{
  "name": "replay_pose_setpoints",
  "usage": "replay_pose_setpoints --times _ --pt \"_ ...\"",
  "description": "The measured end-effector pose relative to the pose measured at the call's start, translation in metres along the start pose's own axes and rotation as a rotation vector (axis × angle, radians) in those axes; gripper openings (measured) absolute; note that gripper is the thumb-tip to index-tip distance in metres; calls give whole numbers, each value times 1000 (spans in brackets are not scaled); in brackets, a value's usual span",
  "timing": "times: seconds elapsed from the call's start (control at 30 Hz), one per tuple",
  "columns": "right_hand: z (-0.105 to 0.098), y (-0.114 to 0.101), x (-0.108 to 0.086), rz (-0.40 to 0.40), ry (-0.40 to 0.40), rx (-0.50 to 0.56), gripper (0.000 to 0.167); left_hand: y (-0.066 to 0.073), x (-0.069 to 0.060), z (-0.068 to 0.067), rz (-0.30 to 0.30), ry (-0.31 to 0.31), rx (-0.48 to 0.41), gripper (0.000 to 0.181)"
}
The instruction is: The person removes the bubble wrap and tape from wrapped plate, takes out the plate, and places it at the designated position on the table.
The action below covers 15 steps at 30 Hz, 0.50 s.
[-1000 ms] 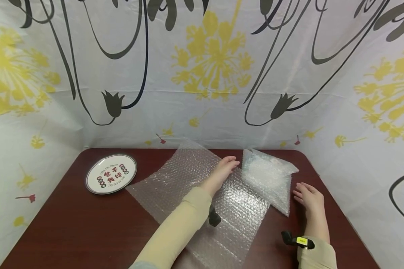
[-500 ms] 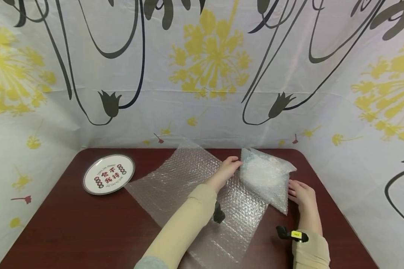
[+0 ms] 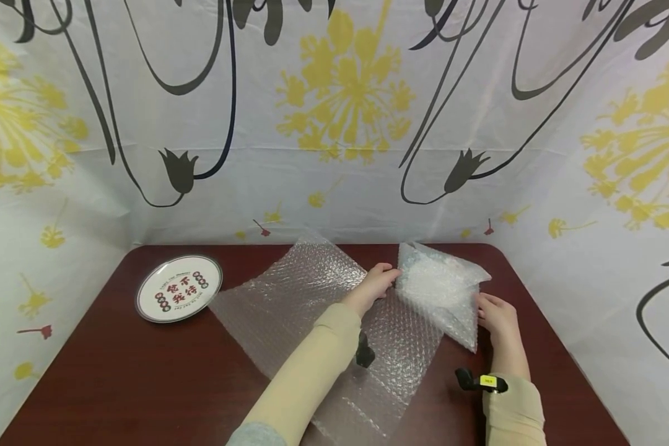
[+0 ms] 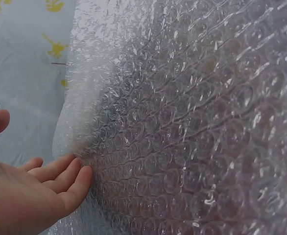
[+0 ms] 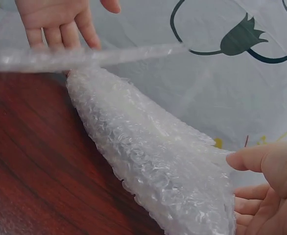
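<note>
A bubble-wrap packet [image 3: 437,282] is lying at the far right of the worktop [image 3: 161,384], enclosing something pale that the plastic is blurring beyond recognition. A person's right hand [image 3: 498,317] is gripping its right edge, thumb on one side and fingers [image 5: 249,205] on the other. The left hand [image 3: 376,283] is reaching to the packet's left edge, its fingers extending nearly straight, released. A loose bubble-wrap sheet [image 3: 290,310] is spreading beneath the left arm, while a plate [image 3: 179,289] bearing red characters is sitting at far left.
</note>
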State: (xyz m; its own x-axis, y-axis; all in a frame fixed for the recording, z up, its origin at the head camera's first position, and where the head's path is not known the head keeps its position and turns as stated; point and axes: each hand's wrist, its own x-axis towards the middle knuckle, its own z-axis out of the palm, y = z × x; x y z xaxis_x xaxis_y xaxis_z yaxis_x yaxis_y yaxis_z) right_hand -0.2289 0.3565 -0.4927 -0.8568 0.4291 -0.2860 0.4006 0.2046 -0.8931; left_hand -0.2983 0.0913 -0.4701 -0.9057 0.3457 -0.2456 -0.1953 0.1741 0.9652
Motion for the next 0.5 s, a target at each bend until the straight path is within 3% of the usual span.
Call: replay_pose_setpoints --times 0.5 --pt "2 -2 10 -25 11 -116 59 6 -3 8 -7 -2 -5 59"
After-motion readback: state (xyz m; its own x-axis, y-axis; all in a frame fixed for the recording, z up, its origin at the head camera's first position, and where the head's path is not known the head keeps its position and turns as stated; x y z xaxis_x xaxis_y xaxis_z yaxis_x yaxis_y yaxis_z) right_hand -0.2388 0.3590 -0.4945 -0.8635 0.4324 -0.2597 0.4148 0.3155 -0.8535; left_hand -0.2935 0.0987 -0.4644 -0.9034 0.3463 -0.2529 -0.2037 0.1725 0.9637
